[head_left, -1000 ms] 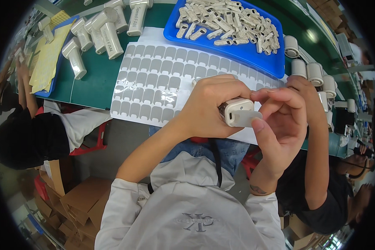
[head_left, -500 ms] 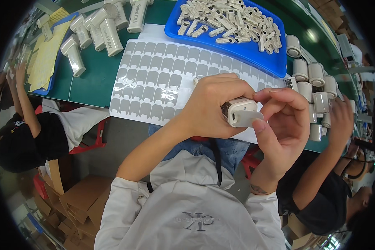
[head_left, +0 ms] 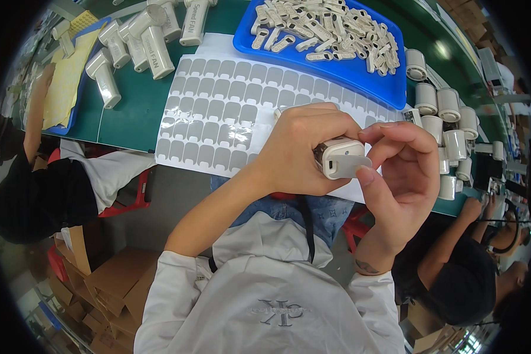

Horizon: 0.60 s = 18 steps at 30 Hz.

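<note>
Head view, as it reaches my distant station:

Item: left hand (head_left: 307,144), one, wrapped firmly around a white casing (head_left: 344,147), whose end face and small dark port are turned toward my camera.

Item: right hand (head_left: 404,165), one, drawn narrow, thumb tip and a curled finger pinching the outer end of a grey label (head_left: 349,167); the label lies across the casing's end, just beside the port. The casing is above the near edge of the green desk (head_left: 130,127).

Item: label sheet (head_left: 262,131), white, bearing rows of grey labels, partly behind the left hand.

Item: blue tray (head_left: 360,89), beyond the sheet, heaped with small cream parts (head_left: 324,29).

Items: L-shaped white units (head_left: 156,53), upper left; white cylinders (head_left: 448,105), grouped at right.
</note>
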{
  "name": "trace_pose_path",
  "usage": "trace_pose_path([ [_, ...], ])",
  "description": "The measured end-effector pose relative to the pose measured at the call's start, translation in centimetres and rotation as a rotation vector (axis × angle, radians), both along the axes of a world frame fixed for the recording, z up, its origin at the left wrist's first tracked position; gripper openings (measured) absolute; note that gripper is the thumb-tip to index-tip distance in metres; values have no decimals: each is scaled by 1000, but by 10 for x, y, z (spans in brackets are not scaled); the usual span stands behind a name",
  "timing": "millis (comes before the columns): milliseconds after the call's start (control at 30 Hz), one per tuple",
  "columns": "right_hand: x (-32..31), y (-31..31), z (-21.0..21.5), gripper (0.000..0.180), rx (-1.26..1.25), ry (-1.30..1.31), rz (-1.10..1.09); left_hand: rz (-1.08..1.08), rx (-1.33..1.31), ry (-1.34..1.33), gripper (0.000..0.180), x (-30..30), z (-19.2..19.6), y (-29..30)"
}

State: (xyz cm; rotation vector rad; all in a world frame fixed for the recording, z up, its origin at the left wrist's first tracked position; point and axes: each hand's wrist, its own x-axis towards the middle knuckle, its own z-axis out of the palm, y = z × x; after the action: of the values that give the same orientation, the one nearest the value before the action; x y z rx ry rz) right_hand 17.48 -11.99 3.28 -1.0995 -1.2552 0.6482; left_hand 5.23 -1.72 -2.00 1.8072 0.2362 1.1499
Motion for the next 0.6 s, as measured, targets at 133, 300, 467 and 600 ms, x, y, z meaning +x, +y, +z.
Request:
trace_pose_path([
  [133, 0, 0, 0, 47, -7, -12, 1, 0, 9, 8, 30, 0, 0, 0],
  [300, 1, 0, 0, 48, -1, 18, 14, 3, 10, -14, 30, 1, -2, 0],
  [467, 1, 0, 1, 48, -10, 74, 23, -6, -8, -2, 30, 1, -2, 0],
  [600, -1, 0, 2, 48, -16, 59, 14, 0, 0, 2, 29, 0, -1, 0],
])
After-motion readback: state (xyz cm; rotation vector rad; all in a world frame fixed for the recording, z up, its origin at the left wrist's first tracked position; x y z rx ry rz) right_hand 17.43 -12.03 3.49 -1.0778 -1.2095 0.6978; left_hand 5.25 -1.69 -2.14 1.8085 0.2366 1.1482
